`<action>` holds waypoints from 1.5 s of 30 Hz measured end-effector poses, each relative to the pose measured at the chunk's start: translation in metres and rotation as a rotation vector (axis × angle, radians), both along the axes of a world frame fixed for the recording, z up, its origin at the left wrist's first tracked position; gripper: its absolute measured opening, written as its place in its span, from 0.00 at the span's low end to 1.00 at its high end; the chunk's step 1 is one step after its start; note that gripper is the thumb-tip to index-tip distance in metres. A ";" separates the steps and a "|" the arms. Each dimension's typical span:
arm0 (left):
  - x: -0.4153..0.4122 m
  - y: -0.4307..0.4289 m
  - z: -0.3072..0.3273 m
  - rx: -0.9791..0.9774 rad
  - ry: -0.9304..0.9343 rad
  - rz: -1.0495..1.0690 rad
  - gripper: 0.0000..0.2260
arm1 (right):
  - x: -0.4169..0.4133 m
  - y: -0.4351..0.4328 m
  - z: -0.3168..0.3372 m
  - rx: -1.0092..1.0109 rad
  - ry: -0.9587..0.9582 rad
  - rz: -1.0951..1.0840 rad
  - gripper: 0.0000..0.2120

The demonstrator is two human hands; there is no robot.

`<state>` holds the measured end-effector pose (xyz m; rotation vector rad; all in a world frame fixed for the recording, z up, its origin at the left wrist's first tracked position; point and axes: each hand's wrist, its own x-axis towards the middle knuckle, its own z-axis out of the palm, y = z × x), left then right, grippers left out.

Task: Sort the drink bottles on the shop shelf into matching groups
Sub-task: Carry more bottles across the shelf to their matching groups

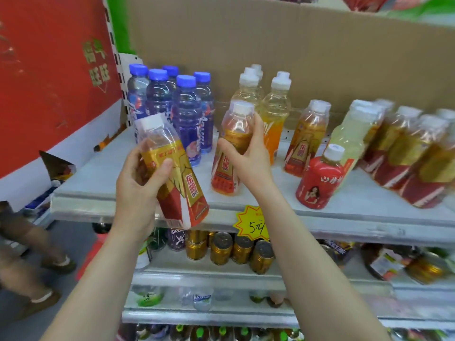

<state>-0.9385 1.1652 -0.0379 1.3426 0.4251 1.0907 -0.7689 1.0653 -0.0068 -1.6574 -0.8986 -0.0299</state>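
Note:
My left hand grips a gold-and-red energy drink bottle, tilted and held in front of the shelf edge. My right hand is wrapped round a second bottle of the same kind, which stands on the grey shelf. Several purple bottles with blue caps are grouped at the back left. Pale yellow bottles with orange labels stand behind my right hand. Another gold-and-red bottle stands alone to the right, next to a red bottle. More gold-and-red bottles crowd the right end.
A brown cardboard sheet backs the shelf and a red banner stands at the left. A yellow price tag hangs on the shelf edge. Gold cans fill the shelf below. A person's legs are at the lower left.

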 end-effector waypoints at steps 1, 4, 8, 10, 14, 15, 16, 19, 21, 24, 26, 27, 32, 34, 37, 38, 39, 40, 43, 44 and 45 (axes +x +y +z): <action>0.002 -0.002 0.000 -0.016 -0.006 -0.027 0.21 | -0.001 -0.007 0.001 0.026 0.011 -0.016 0.40; 0.007 -0.011 -0.001 -0.082 -0.013 -0.112 0.25 | -0.009 -0.042 0.006 0.111 0.035 -0.057 0.40; 0.019 -0.037 -0.002 -0.218 -0.020 -0.193 0.19 | -0.020 -0.095 -0.001 0.207 0.110 -0.113 0.35; 0.027 -0.059 -0.003 -0.263 0.004 -0.229 0.22 | -0.025 -0.120 -0.014 0.251 0.155 -0.152 0.33; 0.049 -0.112 -0.004 -0.199 0.141 -0.273 0.41 | -0.021 -0.175 -0.039 0.245 0.225 -0.220 0.31; 0.057 -0.125 -0.006 -0.183 0.160 -0.274 0.40 | -0.016 -0.190 -0.044 0.234 0.243 -0.232 0.29; 0.064 -0.138 -0.007 -0.186 0.165 -0.283 0.38 | -0.010 -0.205 -0.049 0.222 0.261 -0.246 0.26; 0.092 -0.184 -0.010 -0.233 0.164 -0.306 0.34 | 0.013 -0.254 -0.056 0.178 0.271 -0.301 0.21; 0.112 -0.218 -0.010 -0.226 0.142 -0.308 0.29 | 0.032 -0.288 -0.055 0.155 0.270 -0.327 0.21; 0.146 -0.266 -0.008 -0.210 0.083 -0.334 0.21 | 0.066 -0.340 -0.043 0.167 0.248 -0.346 0.28; 0.165 -0.294 -0.008 -0.173 0.050 -0.335 0.21 | 0.086 -0.366 -0.032 0.166 0.215 -0.321 0.30; 0.173 -0.305 -0.008 -0.165 0.037 -0.325 0.21 | 0.096 -0.376 -0.026 0.159 0.186 -0.299 0.29; 0.188 -0.334 -0.007 -0.132 -0.007 -0.223 0.16 | 0.146 -0.373 0.009 0.071 -0.044 -0.207 0.25; 0.185 -0.333 -0.006 -0.089 0.021 -0.166 0.18 | 0.162 -0.355 0.023 0.029 -0.156 -0.198 0.28; 0.178 -0.325 -0.004 -0.029 0.071 -0.092 0.22 | 0.183 -0.325 0.036 -0.033 -0.239 -0.179 0.31; 0.176 -0.322 -0.003 -0.031 0.080 -0.081 0.23 | 0.189 -0.317 0.038 -0.060 -0.243 -0.181 0.34; 0.174 -0.319 -0.001 -0.034 0.084 -0.073 0.24 | 0.194 -0.309 0.039 -0.089 -0.238 -0.177 0.36; 0.172 -0.315 0.002 -0.036 0.085 -0.064 0.24 | 0.198 -0.302 0.038 -0.127 -0.239 -0.173 0.38; 0.169 -0.308 0.009 -0.003 0.080 -0.035 0.22 | 0.212 -0.284 0.026 -0.238 -0.296 -0.202 0.38; 0.168 -0.306 0.011 0.015 0.081 -0.032 0.21 | 0.216 -0.279 0.023 -0.244 -0.289 -0.218 0.37; 0.166 -0.304 0.012 0.027 0.084 -0.035 0.21 | 0.220 -0.275 0.022 -0.235 -0.268 -0.231 0.37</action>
